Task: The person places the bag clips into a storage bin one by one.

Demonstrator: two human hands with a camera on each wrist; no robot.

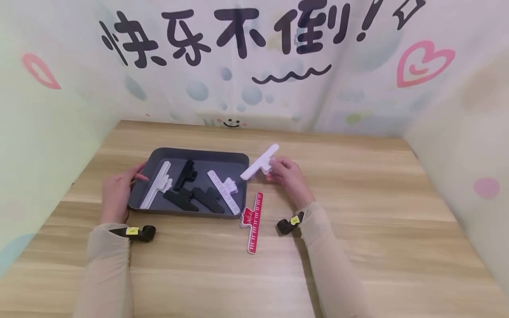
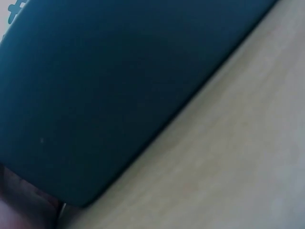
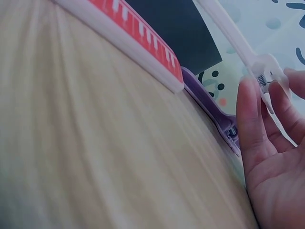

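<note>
Currently, five clips lie inside the grey tray: a white clip at left, a black clip far of centre, two more black clips on the near side, and a pale printed clip at right. Left hand grips the tray's left end. Right hand pinches a held clip, whitish, at the tray's right rim. Outside, a red clip lies on the tabletop just beside the near right corner; contact uncertain. Right wrist view adds a purple clip on the tabletop, not distinguishable in the head view. Assessment: partway through; most visible clips are inside, three not. Direction of transfer cannot be told.
</note>
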